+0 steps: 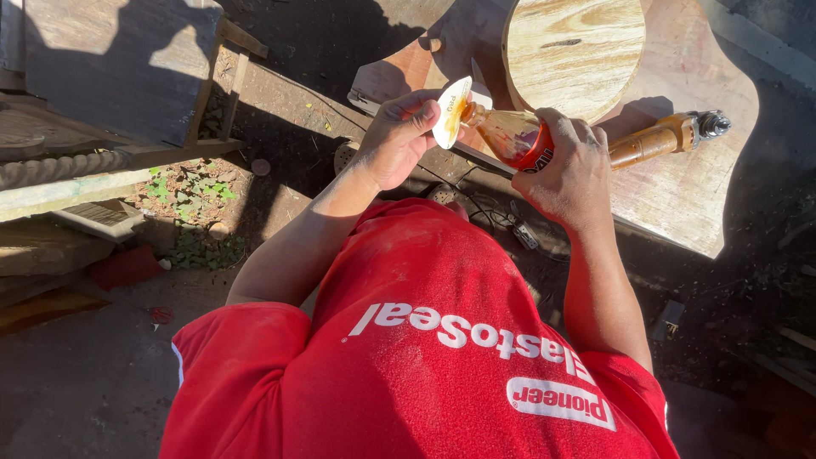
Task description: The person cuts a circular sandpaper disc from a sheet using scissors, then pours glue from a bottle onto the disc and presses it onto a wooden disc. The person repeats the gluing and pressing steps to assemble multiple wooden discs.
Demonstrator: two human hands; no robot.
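The wooden surface (680,183) is the biggest thing before me, a pale slab with a curved edge, lit by the sun, and I place everything else from it. On its far part rests a round wooden disc (574,51), grain showing, its near rim just above my hands. Off the surface's left side, well apart, stands a weathered wooden bench (119,68) over dirt and a patch of small green weeds (191,191). Lying on the surface near its right side is an orange power drill (663,138), chuck pointing right, its handle end passing behind my right hand. At the surface's near left edge my right hand (574,174) is wrapped around a clear bottle (514,136) of amber liquid, tilted with its neck toward the left. My left hand (399,136), just off that same edge, pinches a small white oval scoop (452,110) between thumb and fingers, held against the bottle's mouth, with amber liquid on it.
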